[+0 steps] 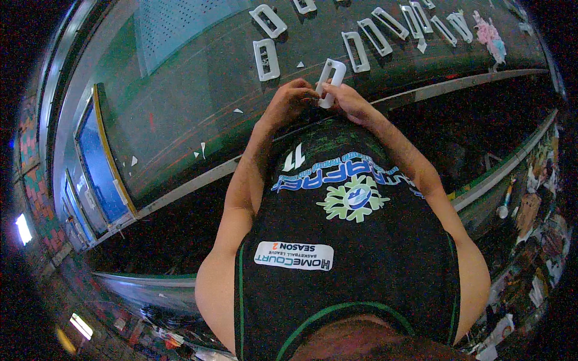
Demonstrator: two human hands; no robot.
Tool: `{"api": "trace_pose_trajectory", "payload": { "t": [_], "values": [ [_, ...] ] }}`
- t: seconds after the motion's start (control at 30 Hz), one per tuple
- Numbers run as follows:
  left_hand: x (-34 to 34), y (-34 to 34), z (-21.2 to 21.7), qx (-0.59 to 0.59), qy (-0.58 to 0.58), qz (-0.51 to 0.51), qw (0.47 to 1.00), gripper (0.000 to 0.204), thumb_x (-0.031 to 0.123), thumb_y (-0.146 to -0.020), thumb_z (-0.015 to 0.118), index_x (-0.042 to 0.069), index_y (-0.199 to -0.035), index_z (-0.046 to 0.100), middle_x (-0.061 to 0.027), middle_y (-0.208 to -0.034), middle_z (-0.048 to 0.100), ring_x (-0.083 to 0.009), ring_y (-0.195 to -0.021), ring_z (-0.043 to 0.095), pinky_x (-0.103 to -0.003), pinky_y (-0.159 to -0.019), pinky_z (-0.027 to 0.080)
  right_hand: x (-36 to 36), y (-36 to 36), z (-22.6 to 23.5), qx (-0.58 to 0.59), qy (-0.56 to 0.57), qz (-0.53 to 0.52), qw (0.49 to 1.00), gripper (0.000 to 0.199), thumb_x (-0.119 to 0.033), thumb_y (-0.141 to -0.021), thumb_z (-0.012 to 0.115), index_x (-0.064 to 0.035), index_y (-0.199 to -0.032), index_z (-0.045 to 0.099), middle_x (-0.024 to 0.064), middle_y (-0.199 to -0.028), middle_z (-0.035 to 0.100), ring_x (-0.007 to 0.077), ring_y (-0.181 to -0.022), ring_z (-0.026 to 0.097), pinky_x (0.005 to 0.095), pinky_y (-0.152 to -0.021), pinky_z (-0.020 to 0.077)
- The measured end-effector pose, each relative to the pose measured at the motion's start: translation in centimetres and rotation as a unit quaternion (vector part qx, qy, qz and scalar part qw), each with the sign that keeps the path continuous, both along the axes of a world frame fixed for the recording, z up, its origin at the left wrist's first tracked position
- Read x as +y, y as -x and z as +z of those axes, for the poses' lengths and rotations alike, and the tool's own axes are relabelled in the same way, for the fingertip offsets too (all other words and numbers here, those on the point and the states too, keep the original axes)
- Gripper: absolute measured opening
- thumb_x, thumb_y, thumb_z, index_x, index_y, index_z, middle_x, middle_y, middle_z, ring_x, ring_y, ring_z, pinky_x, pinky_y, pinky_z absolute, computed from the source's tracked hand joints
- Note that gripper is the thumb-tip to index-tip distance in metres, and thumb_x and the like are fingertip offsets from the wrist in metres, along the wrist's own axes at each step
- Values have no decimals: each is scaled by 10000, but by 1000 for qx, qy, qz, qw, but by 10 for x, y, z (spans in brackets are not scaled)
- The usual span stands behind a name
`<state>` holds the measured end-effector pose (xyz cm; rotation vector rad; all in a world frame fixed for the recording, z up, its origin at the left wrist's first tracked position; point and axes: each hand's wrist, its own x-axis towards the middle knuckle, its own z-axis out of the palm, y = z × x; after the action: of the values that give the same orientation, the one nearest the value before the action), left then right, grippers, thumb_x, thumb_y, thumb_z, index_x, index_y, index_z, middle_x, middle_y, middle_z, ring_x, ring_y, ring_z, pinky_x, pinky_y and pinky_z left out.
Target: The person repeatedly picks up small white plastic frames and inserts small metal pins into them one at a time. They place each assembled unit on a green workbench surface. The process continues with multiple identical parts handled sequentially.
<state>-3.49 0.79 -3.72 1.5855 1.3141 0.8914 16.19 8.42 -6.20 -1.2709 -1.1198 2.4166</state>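
A white plastic frame, long with rounded ends and an oval opening, is tilted up at the near edge of the dark green table. My right hand grips its lower right side, thumb across the front. My left hand is closed, its bent fingertips against the frame's lower left edge; what they pinch, if anything, is too small to make out. Just beyond my hands, a similar white frame lies flat on the table to the left, and another white frame lies to the right.
Several more white frames lie in a row toward the far right, by a pink and light blue rag. Small white scraps are scattered on the left. A perforated light blue sheet lies at the far left. The table's near edge runs before me.
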Motion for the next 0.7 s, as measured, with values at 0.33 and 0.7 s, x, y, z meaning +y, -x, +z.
{"api": "trace_pose_trajectory", "payload": {
  "t": [0.33, 0.7],
  "values": [
    [-9, -7, 11, 35, 0, 9, 999, 494, -128, -721, 657, 164, -1115, 717, -87, -1053, 544, -244, -1003, 580, -327, -884, 489, 1, 0, 0, -9, 23, -23, 999, 401, -384, -981, 524, -22, -1136, 596, 62, -974, 649, 185, -840, 635, 344, -767, 509],
    [-2, 3, 1, -246, 217, 96, 940, 466, -66, -825, 673, 58, -1268, 602, -92, -1145, 624, -191, -1025, 616, -321, -921, 490, -2, 1, 15, -4, -1, 11, 1000, 390, -354, -989, 524, 2, -1134, 597, 72, -1011, 653, 183, -916, 632, 334, -824, 492]
  ]
}}
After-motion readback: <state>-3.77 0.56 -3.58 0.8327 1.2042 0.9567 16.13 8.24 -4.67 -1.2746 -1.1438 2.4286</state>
